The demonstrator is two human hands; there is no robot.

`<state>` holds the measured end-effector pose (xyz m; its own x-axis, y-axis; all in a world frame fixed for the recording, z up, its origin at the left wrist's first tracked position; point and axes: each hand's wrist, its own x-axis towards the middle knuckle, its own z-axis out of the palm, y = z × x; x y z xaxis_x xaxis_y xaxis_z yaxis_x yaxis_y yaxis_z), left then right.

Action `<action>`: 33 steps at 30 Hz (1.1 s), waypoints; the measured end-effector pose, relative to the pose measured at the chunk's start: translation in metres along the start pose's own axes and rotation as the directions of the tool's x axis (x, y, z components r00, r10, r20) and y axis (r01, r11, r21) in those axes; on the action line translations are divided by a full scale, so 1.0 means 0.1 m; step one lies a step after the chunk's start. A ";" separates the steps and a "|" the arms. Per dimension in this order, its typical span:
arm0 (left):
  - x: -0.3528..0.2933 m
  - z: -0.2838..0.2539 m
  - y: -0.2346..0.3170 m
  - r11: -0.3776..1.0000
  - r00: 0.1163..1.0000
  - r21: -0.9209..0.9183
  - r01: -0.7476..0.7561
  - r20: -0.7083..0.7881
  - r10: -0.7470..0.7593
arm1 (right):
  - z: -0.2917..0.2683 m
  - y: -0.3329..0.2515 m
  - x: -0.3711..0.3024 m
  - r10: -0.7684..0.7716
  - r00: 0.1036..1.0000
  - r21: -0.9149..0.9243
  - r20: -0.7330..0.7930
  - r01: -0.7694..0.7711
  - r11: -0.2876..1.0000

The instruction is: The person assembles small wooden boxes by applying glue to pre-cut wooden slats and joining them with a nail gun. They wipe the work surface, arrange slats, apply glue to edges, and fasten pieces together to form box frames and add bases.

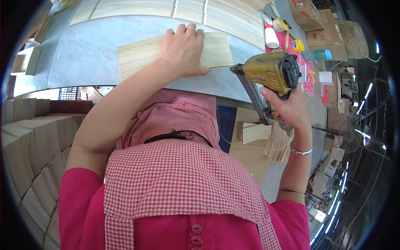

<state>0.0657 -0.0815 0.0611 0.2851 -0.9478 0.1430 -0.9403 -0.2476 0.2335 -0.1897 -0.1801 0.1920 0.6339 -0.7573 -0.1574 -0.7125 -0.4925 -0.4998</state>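
So, a pale wood panel [141,52] is laid out on the blue-grey worktable [91,46], right in front of the body. It's covered partway by the left hand [182,52], which is spread palm down over it, with the fingertips reached past the far edge and the thumb stuck out to the right near the close edge. A yellowish nail gun [266,68] is gripped in the right hand [291,108], fingers wrapped around the handle. Its nose is held just beside the panel's right end; whether the wood is actually touched can't be told from this angle. More pale boards [137,8] are lined up along the far side. Off to the right, a white bottle [271,38] with a red tip and a yellow-lidded jar [298,45] are parked, and wooden blocks [25,154] are stacked at lower left.
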 end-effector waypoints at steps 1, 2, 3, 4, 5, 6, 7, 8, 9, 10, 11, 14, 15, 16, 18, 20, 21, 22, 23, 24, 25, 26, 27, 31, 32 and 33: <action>-0.01 0.04 0.01 1.000 0.999 -0.004 0.001 -0.034 -0.001 | -0.01 0.02 0.01 0.008 1.000 0.004 0.000 -0.008 1.000; -0.01 0.06 0.02 1.000 1.000 -0.007 -0.001 -0.023 0.001 | 0.01 0.09 0.03 -0.006 1.000 0.010 -0.017 0.006 1.000; -0.01 0.04 0.02 1.000 1.000 -0.003 0.001 -0.011 -0.001 | 0.02 0.10 0.06 0.008 1.000 0.022 -0.010 -0.007 1.000; -0.01 0.03 0.02 1.000 1.000 0.000 0.003 0.000 -0.003 | 0.02 0.10 0.09 0.020 1.000 0.031 -0.003 -0.020 0.999; -0.01 0.04 0.02 1.000 1.000 0.006 0.003 -0.011 -0.003 | 0.00 0.03 0.11 0.063 0.998 0.039 0.027 -0.064 0.997; -0.01 0.06 0.02 1.000 1.000 0.011 0.002 -0.021 -0.002 | 0.00 -0.01 0.12 0.107 0.993 0.044 0.057 -0.109 0.993; -0.01 0.07 0.02 1.000 0.999 0.016 0.001 -0.032 -0.001 | 0.00 -0.02 0.14 0.102 0.993 0.047 0.060 -0.104 0.993; -0.01 0.07 0.02 1.000 1.000 0.012 0.002 -0.027 -0.002 | 0.01 -0.02 0.15 0.097 0.993 0.049 0.062 -0.100 0.994; -0.01 0.06 0.02 1.000 1.000 0.008 0.003 -0.020 -0.003 | 0.02 -0.02 0.17 0.091 0.994 0.052 0.066 -0.095 0.994; -0.01 0.06 0.02 1.000 1.000 0.004 0.004 -0.013 -0.004 | 0.02 -0.04 0.18 0.107 0.991 0.059 0.076 -0.112 0.992; 0.00 0.06 0.02 1.000 1.000 0.001 0.005 -0.015 -0.005 | 0.01 -0.06 0.18 0.123 0.989 0.066 0.086 -0.129 0.989; 0.00 0.07 0.03 1.000 1.000 -0.008 0.006 -0.019 -0.006 | 0.02 -0.05 0.19 0.171 0.979 0.077 0.109 -0.180 0.981; -0.01 0.06 0.03 1.000 1.000 -0.011 0.010 -0.025 -0.010 | 0.02 -0.04 0.18 0.185 0.976 0.078 0.114 -0.195 0.978; -0.01 0.06 0.02 1.000 0.999 -0.015 0.013 -0.030 -0.014 | 0.02 -0.03 0.18 0.193 0.974 0.072 0.115 -0.202 0.977; -0.02 0.06 0.01 1.000 1.000 -0.027 0.016 -0.016 -0.016 | 0.04 -0.02 0.19 0.205 0.971 0.060 0.119 -0.213 0.975; -0.09 0.08 -0.05 1.000 0.993 -0.005 -0.017 -0.121 0.016 | 0.06 -0.06 0.18 0.062 0.996 -0.032 0.062 -0.060 0.998; -0.17 0.13 -0.14 0.998 0.972 0.027 -0.054 -0.228 0.059 | 0.06 -0.07 0.17 0.032 0.998 -0.036 0.048 -0.031 0.999; -0.26 0.10 -0.23 0.998 0.972 0.024 -0.059 -0.225 0.063 | 0.07 -0.08 0.15 0.002 0.999 -0.039 0.035 0.000 0.999; -0.33 0.07 -0.32 0.998 0.972 0.022 -0.063 -0.224 0.067 | 0.08 -0.09 0.13 0.014 0.999 0.000 0.036 -0.014 1.000; -0.42 -0.08 -0.41 0.999 0.993 -0.020 -0.034 -0.110 0.032 | 0.10 -0.10 0.10 0.029 0.999 0.034 0.044 -0.030 0.999; -0.48 -0.18 -0.45 0.998 1.000 -0.060 0.010 0.006 -0.009 | 0.11 -0.13 0.08 0.039 0.998 0.066 0.054 -0.042 0.997; -0.49 -0.18 -0.43 0.996 1.000 -0.087 0.003 0.010 -0.002 | 0.12 -0.17 0.06 0.048 0.997 0.093 0.067 -0.054 0.994; -0.49 -0.17 -0.38 0.997 1.000 -0.080 0.021 -0.010 -0.022 | 0.14 -0.20 0.06 0.040 0.996 0.097 0.074 -0.047 0.994; -0.45 -0.05 -0.11 0.996 0.993 -0.064 0.065 -0.092 -0.071 | 0.21 -0.27 0.11 0.018 0.994 0.063 0.106 -0.025 0.998; -0.43 -0.06 -0.07 0.995 0.993 -0.066 0.077 -0.081 -0.083 | 0.22 -0.27 0.11 0.026 0.994 0.039 0.109 -0.030 0.999; -0.42 -0.06 -0.06 0.993 0.993 -0.064 0.094 -0.067 -0.098 | 0.23 -0.27 0.12 0.033 0.993 0.018 0.114 -0.035 0.999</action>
<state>0.0603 -0.0390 0.0596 0.3881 -0.9032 0.1834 -0.8954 -0.3223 0.3073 -0.1559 -0.1666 0.1839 0.6403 -0.7193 -0.2695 -0.7287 -0.4579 -0.5093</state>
